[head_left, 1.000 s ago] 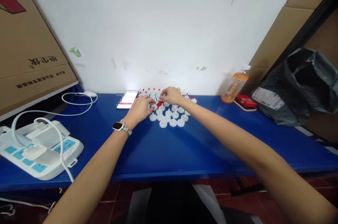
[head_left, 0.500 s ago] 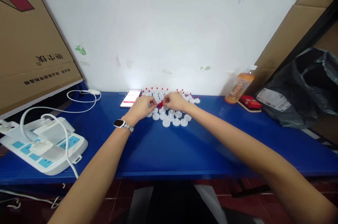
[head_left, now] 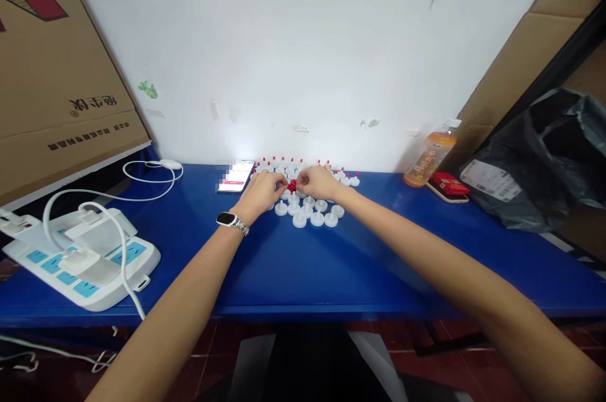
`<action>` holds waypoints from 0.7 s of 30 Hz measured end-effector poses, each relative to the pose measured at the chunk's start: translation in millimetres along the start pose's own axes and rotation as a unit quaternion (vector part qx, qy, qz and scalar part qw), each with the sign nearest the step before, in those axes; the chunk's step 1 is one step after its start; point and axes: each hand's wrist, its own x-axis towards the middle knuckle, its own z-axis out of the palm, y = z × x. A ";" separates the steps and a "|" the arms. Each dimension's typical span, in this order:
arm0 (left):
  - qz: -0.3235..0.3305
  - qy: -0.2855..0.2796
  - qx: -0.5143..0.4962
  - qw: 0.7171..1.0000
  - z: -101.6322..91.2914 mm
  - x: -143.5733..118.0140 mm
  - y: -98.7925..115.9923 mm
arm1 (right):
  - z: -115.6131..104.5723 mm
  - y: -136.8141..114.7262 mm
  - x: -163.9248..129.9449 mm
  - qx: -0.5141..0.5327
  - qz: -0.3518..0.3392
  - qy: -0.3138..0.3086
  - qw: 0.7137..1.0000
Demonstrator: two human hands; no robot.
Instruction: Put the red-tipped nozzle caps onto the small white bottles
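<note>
My left hand [head_left: 263, 191], with a watch [head_left: 227, 219] on its wrist, is closed in a pinch just left of a small pile of red tips [head_left: 292, 186]. From the right, my right hand [head_left: 318, 182] reaches over the same pile, its thumb and fingertips pressed together. Whatever sits between the fingertips of either hand is too small to make out. Around both hands are several round white nozzle caps [head_left: 299, 220]. Those in the back rows [head_left: 273, 162] carry red tips, while the front ones are bare on top. My hands hide part of the group.
A lit phone [head_left: 236, 176] lies left of the caps. At the left stands a power strip [head_left: 95, 276] with white cables. On the right are a drink bottle [head_left: 430, 154], a red box [head_left: 449, 184] and a black plastic bag [head_left: 530, 168]. A wall [head_left: 307, 48] closes the back.
My left hand has shifted slightly right, closer to the red pile. The right hand stays over the pile nearly in place. The whole view has moved a little.
</note>
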 end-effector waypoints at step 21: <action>-0.091 0.057 -0.039 0.993 -0.8 -3.9 -45.6 | 7.2 -9.7 12.0 0.069 0.015 0.067 0.995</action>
